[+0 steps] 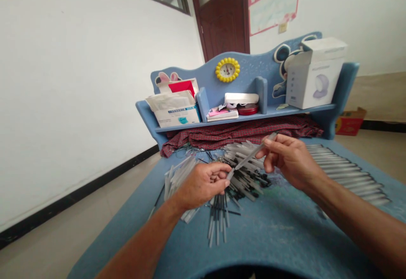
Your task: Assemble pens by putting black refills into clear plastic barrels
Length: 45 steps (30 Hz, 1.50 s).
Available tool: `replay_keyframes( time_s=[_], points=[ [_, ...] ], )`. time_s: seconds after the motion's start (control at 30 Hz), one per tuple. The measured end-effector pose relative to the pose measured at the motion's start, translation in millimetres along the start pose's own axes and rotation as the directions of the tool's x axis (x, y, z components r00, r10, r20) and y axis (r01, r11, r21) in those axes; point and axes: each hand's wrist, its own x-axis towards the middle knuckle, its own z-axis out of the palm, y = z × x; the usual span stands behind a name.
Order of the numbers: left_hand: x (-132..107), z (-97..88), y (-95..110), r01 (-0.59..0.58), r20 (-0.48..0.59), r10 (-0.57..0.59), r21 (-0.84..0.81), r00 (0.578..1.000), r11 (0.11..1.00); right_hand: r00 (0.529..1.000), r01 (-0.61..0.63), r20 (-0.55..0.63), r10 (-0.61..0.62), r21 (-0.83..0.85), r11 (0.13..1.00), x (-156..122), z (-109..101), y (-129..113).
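Note:
My right hand [287,156] is closed on a translucent pen barrel [252,155], slanting down to the left. In my left hand [206,183], thumb and fingers pinch a small greyish translucent piece [231,174], perhaps a pen part. The barrel's lower end meets or nearly meets this piece; I cannot tell whether they touch. Beneath and behind the hands lies a pile of translucent pen barrels [242,150] mixed with dark parts. Thin pen refills [218,224] with dark upper ends fan out below my left hand. More clear barrels [177,181] lie to its left.
A row of pens [347,175] lies on the blue table [269,236] at the right. Behind, a blue shelf [244,120] carries a white box [314,75], an open carton [177,116] and a red round case [248,109]. Checked cloth [218,137] is bunched below it.

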Motion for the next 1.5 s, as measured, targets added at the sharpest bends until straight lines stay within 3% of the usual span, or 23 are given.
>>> replay_keyframes(
  time_s=[0.33, 0.47, 0.63, 0.73, 0.83, 1.03, 1.2, 1.33, 1.5],
  points=[
    [1.3, 5.5, 0.3, 0.012, 0.023, -0.011, -0.044, 1.0, 0.999, 0.995, 0.005, 0.098, 0.0, -0.052, 0.999, -2.1, 3.4, 5.9],
    [1.2, 16.3, -1.2, 0.057, 0.053, -0.056, -0.018, 0.997, 0.998, 0.986, 0.063, 0.164, -0.027, -0.221, 0.973, -5.7, 4.6, 1.6],
    [-0.9, 36.6, -5.7, 0.111, 0.114, -0.106, -0.043, 0.988, 0.993, 0.949, 0.182, 0.312, -0.04, -0.44, 0.879, -15.1, 7.1, -8.3],
    [-0.9, 44.2, -8.0, 0.054, 0.111, -0.053, -0.005, 0.992, 0.999, 0.92, 0.262, 0.388, -0.05, -0.517, 0.815, -19.3, 9.8, -12.0],
    [0.1, 47.6, -6.7, -0.071, 0.112, 0.056, 0.14, 0.992, 0.988, 0.903, 0.345, 0.421, -0.086, -0.591, 0.729, -21.2, 12.3, -11.2],
    [0.3, 51.3, -4.9, -0.204, 0.115, 0.18, 0.245, 0.977, 0.948, 0.903, 0.383, 0.416, -0.102, -0.677, 0.628, -23.2, 14.4, -1.7],
    [-0.8, 53.0, -9.5, -0.236, 0.137, 0.203, 0.299, 0.97, 0.925, 0.901, 0.373, 0.432, -0.041, -0.723, 0.581, -22.7, 12.4, 2.1],
    [-1.9, 54.4, -11.2, -0.227, 0.134, 0.191, 0.352, 0.972, 0.908, 0.903, 0.342, 0.429, 0.0, -0.72, 0.604, -20.4, 12.9, 2.1],
    [-2.0, 54.1, -12.0, -0.22, 0.152, 0.18, 0.313, 0.972, 0.924, 0.898, 0.34, 0.439, 0.03, -0.737, 0.584, -20.1, 17.5, -0.9]
  ],
)
